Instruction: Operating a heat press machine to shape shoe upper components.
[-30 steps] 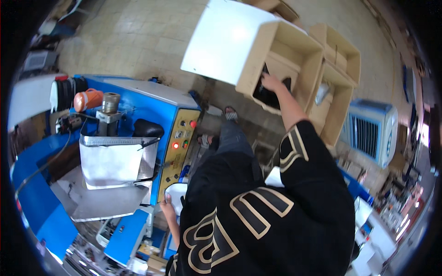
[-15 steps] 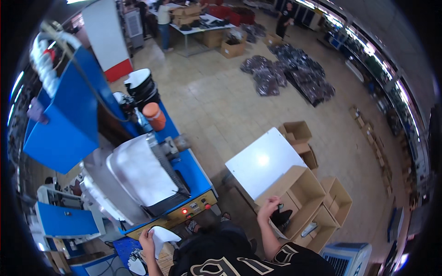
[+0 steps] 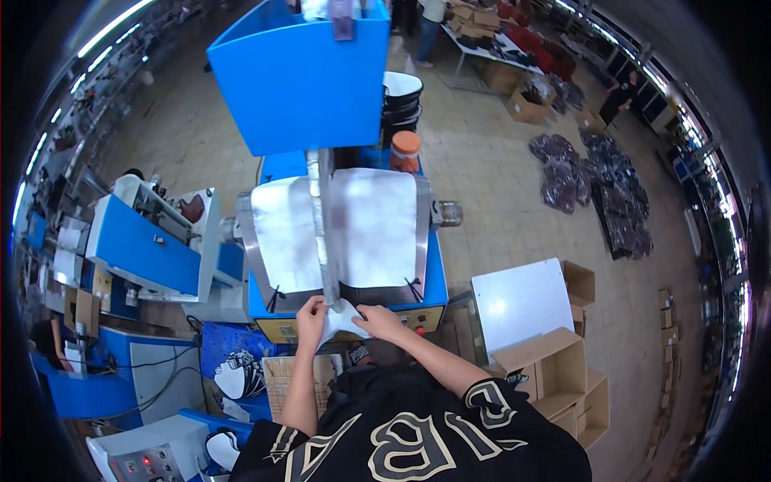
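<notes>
In front of a blue machine (image 3: 309, 80), a thin, flexible white piece (image 3: 341, 319) is held at its two sides. The fingers of my left hand (image 3: 311, 323) are closed on its left edge. My right hand (image 3: 381, 322) pinches its right edge. The piece lies at the lower end of a narrow metal bar (image 3: 321, 233); whether they touch I cannot tell. Beyond my hands, two white sheets (image 3: 373, 229) cover the machine's curved surface, one on each side of the bar.
Left of me, white rounded pieces (image 3: 233, 379) lie on a blue surface (image 3: 217, 341) beside a brown cardboard piece (image 3: 281, 386). To the right stand a white table (image 3: 518, 301) and open cardboard boxes (image 3: 554, 361). An orange-lidded container (image 3: 405, 145) stands behind the machine's sheets.
My view has turned left toward the machine. My right hand has left the cardboard boxes and now grips the white piece too. The left hand has brought the piece up to the machine's front.
</notes>
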`<state>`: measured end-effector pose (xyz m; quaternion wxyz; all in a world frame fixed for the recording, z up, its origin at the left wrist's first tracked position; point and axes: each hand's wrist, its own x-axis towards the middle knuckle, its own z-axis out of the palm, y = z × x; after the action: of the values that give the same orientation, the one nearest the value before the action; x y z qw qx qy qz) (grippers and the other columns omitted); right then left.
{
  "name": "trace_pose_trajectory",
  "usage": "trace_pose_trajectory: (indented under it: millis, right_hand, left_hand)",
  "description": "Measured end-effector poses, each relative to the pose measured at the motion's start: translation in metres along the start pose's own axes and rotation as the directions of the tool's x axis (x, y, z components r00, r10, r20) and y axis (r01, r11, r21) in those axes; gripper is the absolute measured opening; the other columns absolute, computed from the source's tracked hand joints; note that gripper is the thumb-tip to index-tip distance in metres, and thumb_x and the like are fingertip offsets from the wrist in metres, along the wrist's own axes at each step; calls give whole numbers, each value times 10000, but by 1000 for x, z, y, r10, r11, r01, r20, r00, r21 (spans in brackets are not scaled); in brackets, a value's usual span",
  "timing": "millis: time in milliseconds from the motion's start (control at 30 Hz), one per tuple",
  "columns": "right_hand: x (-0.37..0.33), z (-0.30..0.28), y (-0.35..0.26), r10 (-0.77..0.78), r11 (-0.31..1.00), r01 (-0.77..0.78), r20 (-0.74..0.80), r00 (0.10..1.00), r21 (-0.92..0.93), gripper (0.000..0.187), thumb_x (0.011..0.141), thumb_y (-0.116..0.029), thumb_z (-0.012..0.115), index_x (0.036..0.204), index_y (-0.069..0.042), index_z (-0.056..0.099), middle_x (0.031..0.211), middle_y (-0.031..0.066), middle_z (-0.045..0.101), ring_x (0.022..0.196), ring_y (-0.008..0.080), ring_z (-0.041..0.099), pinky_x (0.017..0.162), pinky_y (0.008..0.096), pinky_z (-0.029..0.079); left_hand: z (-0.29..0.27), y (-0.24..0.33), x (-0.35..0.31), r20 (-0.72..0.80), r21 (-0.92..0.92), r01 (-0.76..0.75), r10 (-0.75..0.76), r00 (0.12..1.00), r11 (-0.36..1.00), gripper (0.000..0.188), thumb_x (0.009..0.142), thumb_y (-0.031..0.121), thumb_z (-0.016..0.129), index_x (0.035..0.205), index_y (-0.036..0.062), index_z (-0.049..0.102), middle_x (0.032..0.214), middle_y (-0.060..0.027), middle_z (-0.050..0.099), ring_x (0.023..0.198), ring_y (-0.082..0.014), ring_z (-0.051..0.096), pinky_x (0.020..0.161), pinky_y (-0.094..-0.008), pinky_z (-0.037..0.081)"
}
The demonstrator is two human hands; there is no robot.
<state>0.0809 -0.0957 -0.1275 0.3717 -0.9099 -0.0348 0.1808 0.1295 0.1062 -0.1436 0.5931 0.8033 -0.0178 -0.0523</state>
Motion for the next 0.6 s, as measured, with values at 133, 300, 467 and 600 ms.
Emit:
trace_pose_trajectory:
  millis: [133, 300, 467, 600]
  right_hand:
    - [10, 2, -7, 58, 993, -31, -252, 966, 110, 245, 926, -270, 582, 855, -40, 631, 658, 151, 648, 528, 260, 657, 547, 381, 520]
    - [8, -27, -20, 134, 968, -45, -356, 925, 247, 246, 917, -250, 605, 960, -16, 667, 666, 199, 625, 541, 289, 652, 555, 389, 497]
    - [18, -41, -29, 4, 999, 14, -526, 850, 30, 239, 912, -263, 616, 1000, -48, 674, 715, 186, 641, 657, 335, 656, 600, 413, 491]
    - [28, -90, -72, 0, 1000, -15, -622, 783, -19, 248, 909, -247, 606, 1129, -130, 610, 718, 156, 641, 703, 362, 633, 635, 468, 471]
  left_hand:
    - [3, 22, 4, -57, -50, -1, -2, 998, 999, 157, 872, 117, 683, 956, -16, 679, 686, -28, 604, 649, -75, 513, 611, -247, 440]
    - [5, 48, 27, -85, 126, -156, 167, 982, 980, 146, 805, 119, 737, 878, -5, 717, 684, -120, 632, 604, -185, 564, 587, -305, 459]
    - [6, 78, 68, -44, 203, -376, 392, 919, 904, 116, 784, 94, 725, 844, -4, 715, 726, -158, 656, 647, -280, 608, 613, -355, 474]
    - [6, 110, 100, -116, 205, -419, 447, 887, 885, 94, 792, 73, 705, 837, -7, 718, 753, -171, 662, 686, -315, 619, 648, -386, 482]
